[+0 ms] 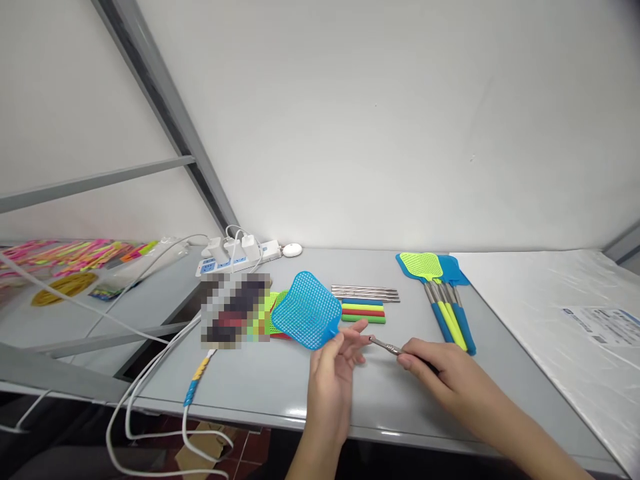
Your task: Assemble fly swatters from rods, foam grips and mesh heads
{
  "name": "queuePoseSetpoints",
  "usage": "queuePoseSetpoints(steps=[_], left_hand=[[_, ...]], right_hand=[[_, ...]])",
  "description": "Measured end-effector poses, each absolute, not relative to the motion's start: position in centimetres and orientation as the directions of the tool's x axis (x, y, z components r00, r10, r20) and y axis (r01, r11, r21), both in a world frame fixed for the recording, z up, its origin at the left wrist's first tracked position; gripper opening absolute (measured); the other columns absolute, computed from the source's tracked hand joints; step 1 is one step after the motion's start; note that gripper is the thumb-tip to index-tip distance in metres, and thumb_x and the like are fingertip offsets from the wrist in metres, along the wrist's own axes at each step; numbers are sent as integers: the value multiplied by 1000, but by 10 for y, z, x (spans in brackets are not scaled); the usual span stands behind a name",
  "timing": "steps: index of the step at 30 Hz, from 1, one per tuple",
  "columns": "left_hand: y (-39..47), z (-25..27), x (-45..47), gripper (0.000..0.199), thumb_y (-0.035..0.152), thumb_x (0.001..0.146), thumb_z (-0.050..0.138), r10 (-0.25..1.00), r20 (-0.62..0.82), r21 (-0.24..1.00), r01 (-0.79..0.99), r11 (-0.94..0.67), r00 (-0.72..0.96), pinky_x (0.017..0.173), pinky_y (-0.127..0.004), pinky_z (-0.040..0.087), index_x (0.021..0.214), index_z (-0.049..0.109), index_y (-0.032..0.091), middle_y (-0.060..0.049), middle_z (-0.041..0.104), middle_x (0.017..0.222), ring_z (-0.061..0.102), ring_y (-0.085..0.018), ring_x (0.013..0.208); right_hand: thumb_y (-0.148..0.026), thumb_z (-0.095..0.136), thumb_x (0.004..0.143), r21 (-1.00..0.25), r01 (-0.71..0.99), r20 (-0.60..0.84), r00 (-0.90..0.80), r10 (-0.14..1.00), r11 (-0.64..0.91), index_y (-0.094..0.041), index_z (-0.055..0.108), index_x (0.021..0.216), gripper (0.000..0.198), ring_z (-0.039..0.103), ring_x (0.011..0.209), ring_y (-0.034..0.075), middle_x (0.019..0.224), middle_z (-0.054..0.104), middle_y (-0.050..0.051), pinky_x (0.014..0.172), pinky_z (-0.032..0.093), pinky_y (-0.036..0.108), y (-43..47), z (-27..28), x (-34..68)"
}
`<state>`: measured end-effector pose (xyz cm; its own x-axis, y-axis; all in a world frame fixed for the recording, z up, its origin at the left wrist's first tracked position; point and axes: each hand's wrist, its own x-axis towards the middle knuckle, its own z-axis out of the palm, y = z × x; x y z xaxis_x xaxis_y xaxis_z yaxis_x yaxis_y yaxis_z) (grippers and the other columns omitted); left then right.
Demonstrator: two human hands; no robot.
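Observation:
My left hand (pixel 334 373) pinches the short neck of a blue fly swatter head (pixel 307 312) between thumb and finger, with the mesh tilted up. In my right hand (pixel 436 365) is a thin metal rod (pixel 386 345) with a dark end. Its tip points left, close to the fingers of my left hand and apart from the swatter neck. Behind my hands lie several metal rods (pixel 365 293) side by side. In front of those are handle tubes (pixel 363 311) in blue, yellow, red and green. Green and red swatter heads (pixel 275 320) lie partly hidden under the blue one.
Several fly swatters (pixel 451 313) with handles lie in a pile on the right. White packaging (pixel 545 300) covers the table's right end. A power strip (pixel 237 260), cables (pixel 145 387) and a pixelated phone-like object (pixel 235 313) occupy the left. Coloured strands (pixel 85 257) lie farther left.

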<state>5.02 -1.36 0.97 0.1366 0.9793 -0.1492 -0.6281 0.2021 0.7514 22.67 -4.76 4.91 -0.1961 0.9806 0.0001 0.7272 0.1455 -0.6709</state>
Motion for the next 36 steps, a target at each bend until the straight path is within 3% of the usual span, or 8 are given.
queuePoseSetpoints(steps=[6, 14, 20, 24, 28, 33, 36], left_hand=[[-26, 22, 65, 27, 35, 88, 52, 930, -281, 504, -787, 355, 239, 79, -37, 49, 81, 68, 15, -14, 70, 113, 69, -27, 93], [-31, 21, 70, 25, 35, 88, 53, 921, -316, 468, -806, 361, 229, 90, -40, 48, 83, 68, 15, -13, 69, 115, 67, -28, 101], [-34, 18, 75, 25, 36, 89, 53, 951, -246, 578, -760, 297, 185, 91, -39, 47, 87, 68, 17, -13, 68, 117, 66, -28, 103], [-35, 14, 75, 27, 36, 89, 54, 979, -155, 768, -607, 204, 134, 93, -41, 46, 88, 71, 15, -14, 67, 119, 64, -30, 106], [-31, 10, 68, 27, 35, 89, 54, 985, -90, 881, -451, 147, 144, 92, -39, 45, 87, 73, 16, -12, 67, 122, 62, -31, 110], [-26, 8, 62, 21, 30, 87, 55, 984, 10, 929, -365, 56, 176, 101, -40, 40, 93, 73, 20, -7, 67, 123, 57, -29, 117], [-25, 8, 64, 38, 39, 94, 41, 992, 16, 911, -410, 38, 128, 100, -42, 40, 91, 74, 19, -8, 67, 122, 59, -29, 113]], right_hand=[[-39, 39, 99, -627, 747, 77, -223, 972, 221, -26, 65, 88, 30, 65, 71, 18, 81, 71, 1, 61, 40, 27, -47, 37, 208], [-34, 38, 100, -430, 832, 271, -251, 929, 350, -24, 65, 98, 29, 66, 65, 18, 79, 71, 2, 54, 34, 28, -51, 25, 212], [-32, 40, 100, -348, 856, 333, -268, 904, 382, -23, 65, 98, 27, 64, 62, 16, 74, 68, 2, 53, 32, 28, -54, 23, 215], [-30, 39, 100, -359, 845, 344, -275, 898, 396, -21, 65, 91, 29, 64, 62, 16, 72, 68, 3, 54, 34, 28, -55, 26, 216], [-30, 39, 100, -434, 803, 355, -265, 897, 409, -21, 64, 95, 27, 64, 65, 15, 75, 69, 3, 57, 36, 27, -52, 24, 217], [-31, 39, 100, -481, 778, 356, -247, 901, 404, -20, 63, 87, 30, 60, 62, 14, 70, 65, 2, 57, 36, 26, -48, 17, 216], [-31, 38, 100, -462, 791, 354, -251, 901, 401, -20, 63, 86, 31, 59, 61, 13, 69, 64, 2, 58, 36, 26, -48, 16, 215]])
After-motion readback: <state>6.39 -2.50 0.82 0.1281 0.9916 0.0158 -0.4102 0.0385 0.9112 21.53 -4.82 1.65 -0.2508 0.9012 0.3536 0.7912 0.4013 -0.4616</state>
